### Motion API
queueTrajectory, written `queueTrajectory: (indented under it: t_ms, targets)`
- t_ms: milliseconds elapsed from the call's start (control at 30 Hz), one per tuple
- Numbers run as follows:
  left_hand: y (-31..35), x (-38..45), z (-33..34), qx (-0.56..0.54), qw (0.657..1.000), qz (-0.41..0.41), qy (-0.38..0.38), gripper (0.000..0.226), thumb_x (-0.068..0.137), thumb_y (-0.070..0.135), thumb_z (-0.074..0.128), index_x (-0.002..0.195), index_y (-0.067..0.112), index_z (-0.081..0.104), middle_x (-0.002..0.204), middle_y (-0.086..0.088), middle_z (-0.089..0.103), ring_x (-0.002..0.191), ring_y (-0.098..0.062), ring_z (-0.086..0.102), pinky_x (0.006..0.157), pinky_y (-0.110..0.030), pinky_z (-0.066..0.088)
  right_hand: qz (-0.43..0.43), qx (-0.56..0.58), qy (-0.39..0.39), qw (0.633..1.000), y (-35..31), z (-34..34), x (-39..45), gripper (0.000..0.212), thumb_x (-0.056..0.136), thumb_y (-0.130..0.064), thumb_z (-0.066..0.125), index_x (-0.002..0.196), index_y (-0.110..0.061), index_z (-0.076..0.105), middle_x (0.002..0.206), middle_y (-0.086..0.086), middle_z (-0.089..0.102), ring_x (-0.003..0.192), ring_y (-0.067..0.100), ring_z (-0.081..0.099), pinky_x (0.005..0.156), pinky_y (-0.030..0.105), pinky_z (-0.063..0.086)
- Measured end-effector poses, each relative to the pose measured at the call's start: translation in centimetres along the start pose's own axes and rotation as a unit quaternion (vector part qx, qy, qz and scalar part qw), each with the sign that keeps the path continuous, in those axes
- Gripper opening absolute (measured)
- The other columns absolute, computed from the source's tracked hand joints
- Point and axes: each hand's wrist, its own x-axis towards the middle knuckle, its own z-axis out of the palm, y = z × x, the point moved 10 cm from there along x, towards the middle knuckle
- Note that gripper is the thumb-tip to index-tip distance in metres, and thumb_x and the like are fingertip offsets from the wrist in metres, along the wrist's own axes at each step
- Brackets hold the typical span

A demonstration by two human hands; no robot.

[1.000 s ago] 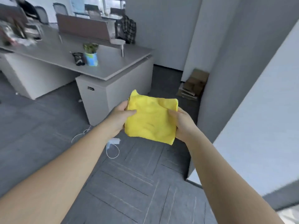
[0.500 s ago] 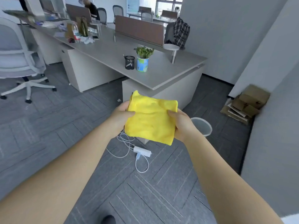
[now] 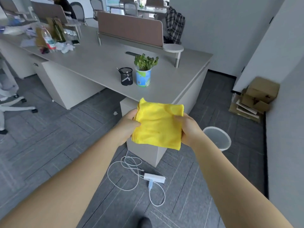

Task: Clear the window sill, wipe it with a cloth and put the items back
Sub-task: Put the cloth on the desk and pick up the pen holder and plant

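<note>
Desk (image 3: 102, 66) nearer; cloth (image 3: 158, 127) pinched between both hands' fingers (image 3: 178, 117).

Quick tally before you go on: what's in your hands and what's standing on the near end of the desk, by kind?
Yellow cloth: 1, held by the left hand and right hand
Potted plant: 1, on the desk
Black mesh pen holder: 1, left of the plant
Total: 3
</note>
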Motion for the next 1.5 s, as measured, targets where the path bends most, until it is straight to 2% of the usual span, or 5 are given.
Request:
queueTrajectory:
  t_ms: [167,667,900,1033,1500]
  targets:
    - [-1.0,11.3,-0.5,0.037,0.999,-0.015,-0.014,0.061,0.081,-0.012,0.034,0.131,0.021,0.04,0.13,-0.011,0.052,0.117,-0.031,0.051,0.097,-0.047,0.044,0.013,0.009,0.018,1.0,0.0,-0.2,10.1,0.023,0.093,-0.005,0.04,0.105,-0.018,0.055,0.097,0.005,0.061,0.091,0.028,0.059,0.07,0.04,0.05]
    - [-3.7,38.8,0.8,0.154,0.984,-0.075,-0.044,0.058,0.081,-0.01,0.033,0.131,0.017,0.041,0.131,-0.013,0.052,0.117,-0.031,0.05,0.096,-0.04,0.043,0.084,0.054,0.085,0.991,1.7,-3.1,35.1,0.054,0.087,0.011,0.029,0.134,-0.013,0.042,0.124,0.011,0.053,0.113,0.034,0.05,0.091,0.048,0.043]
    - [-6.0,42.0,-0.3,0.189,0.977,-0.093,-0.03,0.053,0.081,-0.005,0.046,0.131,0.009,0.039,0.134,-0.02,0.049,0.12,-0.035,0.048,0.102,-0.047,0.041,0.075,-0.124,0.175,0.974,1.7,-4.8,37.6,0.032,0.087,0.002,0.045,0.118,-0.001,0.051,0.103,0.012,0.056,0.103,0.026,0.05,0.083,0.034,0.045]
    - [-5.2,41.0,-1.8,0.165,0.983,-0.077,0.004,0.043,0.082,0.001,0.052,0.125,0.001,0.045,0.132,-0.022,0.05,0.121,-0.032,0.048,0.102,-0.038,0.038,0.032,-0.344,0.286,0.894,-1.3,-6.2,36.0,0.064,0.084,-0.008,0.055,0.141,-0.003,0.028,0.144,0.02,0.03,0.132,0.037,0.028,0.108,0.039,0.024]
    - [-2.8,44.0,-17.2,0.115,0.98,0.016,0.164,0.053,0.076,0.013,0.067,0.121,0.0,0.041,0.13,-0.02,0.042,0.12,-0.031,0.043,0.103,-0.038,0.036,-0.089,-0.301,0.16,0.936,-1.8,10.5,45.3,0.095,0.072,-0.013,0.076,0.145,-0.005,0.016,0.15,0.013,0.025,0.141,0.023,0.021,0.107,0.021,0.018]
